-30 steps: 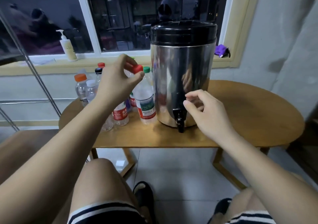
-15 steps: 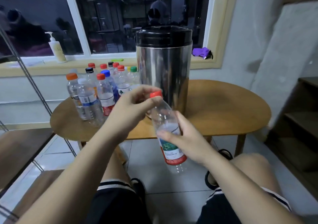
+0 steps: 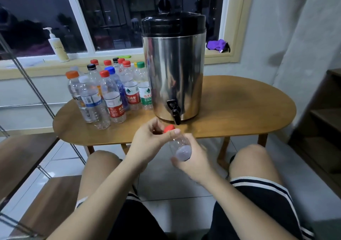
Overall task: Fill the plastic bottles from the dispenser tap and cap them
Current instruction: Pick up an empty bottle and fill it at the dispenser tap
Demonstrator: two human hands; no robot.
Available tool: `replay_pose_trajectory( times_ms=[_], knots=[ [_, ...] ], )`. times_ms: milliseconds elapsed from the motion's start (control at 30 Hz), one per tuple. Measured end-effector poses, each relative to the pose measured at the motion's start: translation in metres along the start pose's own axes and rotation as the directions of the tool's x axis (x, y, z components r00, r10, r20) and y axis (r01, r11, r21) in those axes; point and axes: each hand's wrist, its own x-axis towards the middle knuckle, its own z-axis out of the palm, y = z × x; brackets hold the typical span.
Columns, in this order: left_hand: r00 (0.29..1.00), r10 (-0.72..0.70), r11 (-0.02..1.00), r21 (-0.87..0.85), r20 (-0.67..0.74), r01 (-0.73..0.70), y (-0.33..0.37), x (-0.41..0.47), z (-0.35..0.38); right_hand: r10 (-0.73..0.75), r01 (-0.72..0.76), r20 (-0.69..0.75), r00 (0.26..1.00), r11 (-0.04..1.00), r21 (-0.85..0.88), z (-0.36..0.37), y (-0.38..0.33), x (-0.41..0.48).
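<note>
Your left grip (image 3: 149, 140) was pinched on the red cap (image 3: 168, 128) of a clear plastic bottle (image 3: 180, 147), thumb and fingers curled round it. Your right grip (image 3: 195, 158) was clamped round the bottle's body below it. You held the bottle tilted above your knees at 6 o'clock from the dispenser tap (image 3: 175, 110), just off the near edge of the tabletop (image 3: 239, 110). The steel dispenser (image 3: 173, 70) stood near the middle of the tabletop, and at its 9 o'clock stood a huddle of capped bottles (image 3: 110, 94) — red, blue, black, orange, green and white caps.
</note>
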Motion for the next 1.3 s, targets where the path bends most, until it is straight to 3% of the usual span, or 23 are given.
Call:
replay_pose_trajectory(
  times_ms=[100,267,433,567,700,800,867,967,1033,1100,1300],
  knots=[
    [0.999,0.051,0.979,0.198,-0.007,-0.048,-0.012,0.006,-0.001,0.036,-0.034,-0.061,0.998,0.999,0.037,0.010,0.012,0.002],
    [0.954,0.148,0.969,0.156,0.262,-0.193,-0.014,0.010,-0.012,0.083,-0.082,-0.013,0.996,0.993,0.082,0.013,0.035,0.000],
    [0.922,0.105,0.944,0.252,0.374,-0.210,-0.021,0.008,-0.010,0.080,-0.081,0.018,0.997,0.991,0.102,0.017,0.046,-0.010],
    [0.949,0.102,0.960,0.221,0.299,-0.173,-0.028,0.004,0.001,0.096,-0.093,-0.035,0.995,0.992,0.084,0.020,0.046,-0.017],
    [0.980,0.170,0.908,0.371,0.103,-0.196,-0.024,0.001,0.012,0.054,-0.058,-0.096,0.994,0.998,-0.038,0.022,0.043,-0.016],
    [0.983,0.159,0.894,0.409,0.094,-0.184,-0.019,0.007,0.013,-0.001,-0.007,-0.143,0.990,0.998,-0.057,0.023,0.041,-0.012],
    [0.985,0.116,0.923,0.352,0.125,-0.153,-0.015,0.013,0.012,-0.033,0.027,-0.169,0.985,0.999,-0.040,0.021,0.041,-0.008],
    [0.998,0.001,0.994,0.112,0.062,-0.008,-0.015,0.031,0.011,-0.078,0.080,-0.176,0.981,0.997,0.004,0.013,0.035,0.008],
    [0.996,-0.091,0.996,0.013,0.016,0.091,-0.020,0.048,0.010,-0.076,0.083,-0.127,0.989,0.995,0.051,0.007,0.026,0.024],
    [0.988,-0.137,0.990,-0.018,0.072,0.139,-0.026,0.061,0.013,-0.066,0.071,-0.059,0.996,0.992,0.100,0.001,0.018,0.039],
    [0.981,0.025,0.998,0.047,0.194,-0.035,-0.024,0.073,0.022,-0.064,0.067,-0.019,0.998,0.960,0.271,-0.010,0.011,0.062]
  ],
)
